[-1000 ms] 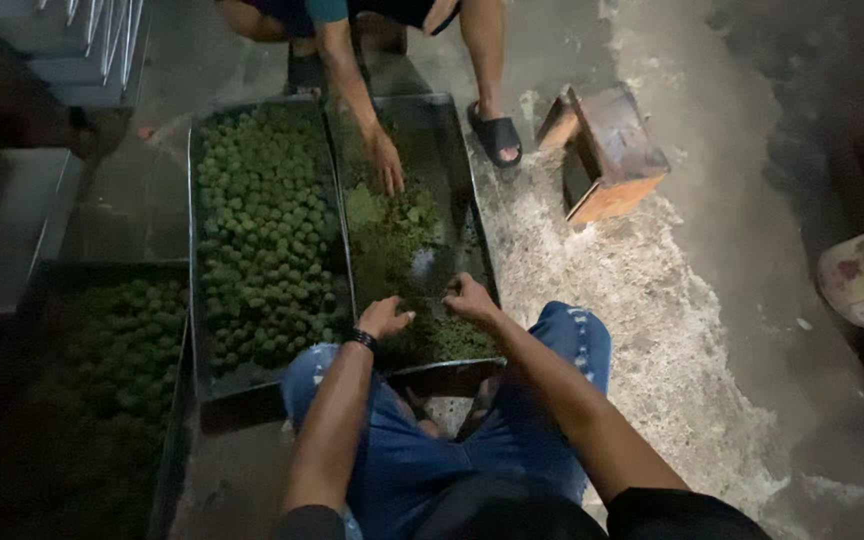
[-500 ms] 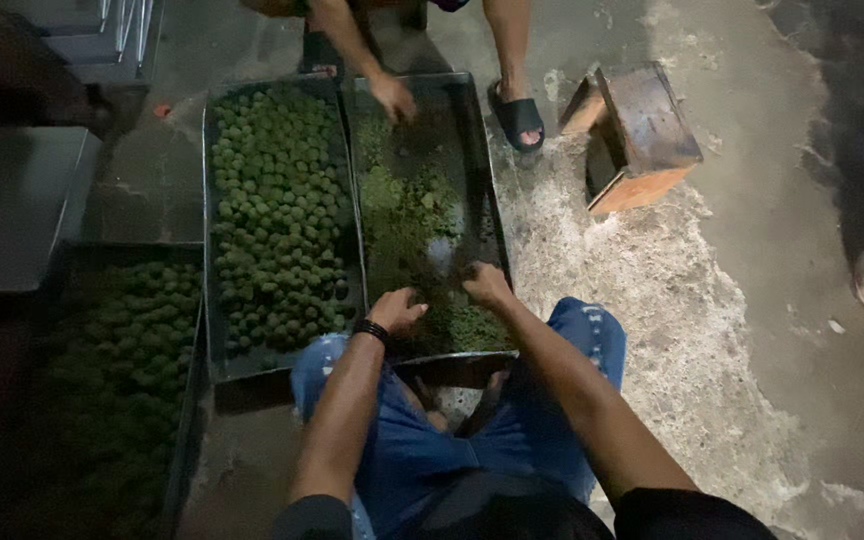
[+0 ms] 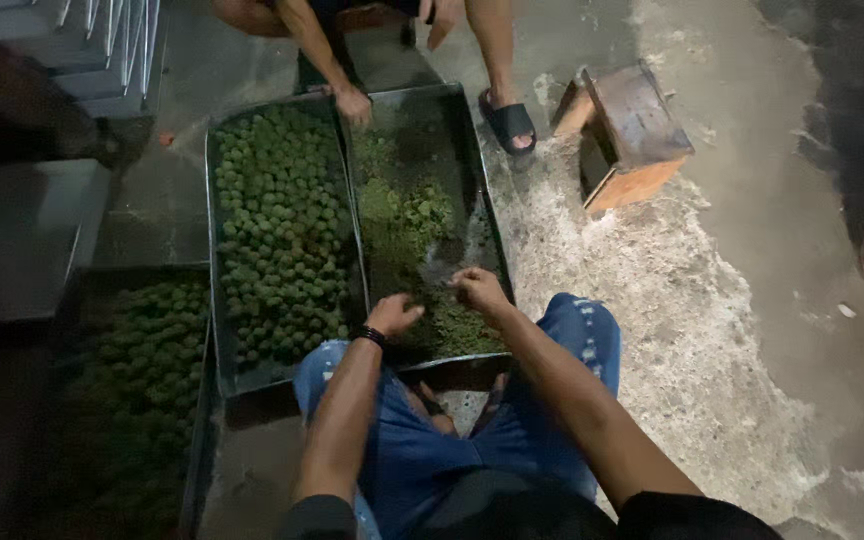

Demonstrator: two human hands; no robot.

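My left hand (image 3: 392, 315) and my right hand (image 3: 479, 290) are both down in the near end of a dark metal tray (image 3: 486, 215) that holds loose green mash (image 3: 407, 215). Each hand has its fingers curled into the mash. A black band sits on my left wrist. Beside it on the left, a second tray (image 3: 211, 250) is packed with several small green balls (image 3: 282, 230). I am seated with my knees in blue jeans just under the trays' near ends.
Another person crouches at the far end, one hand (image 3: 355, 105) on the trays' edge and a sandalled foot (image 3: 508, 122) beside them. A third tray of green balls (image 3: 142, 370) lies at lower left. A wooden box stool (image 3: 634, 135) stands right; metal steps (image 3: 102, 40) top left.
My hands have drawn closer to the tray's near end and stay in the mash. The other person's hand has pulled back from the middle of the mash to the far edge.
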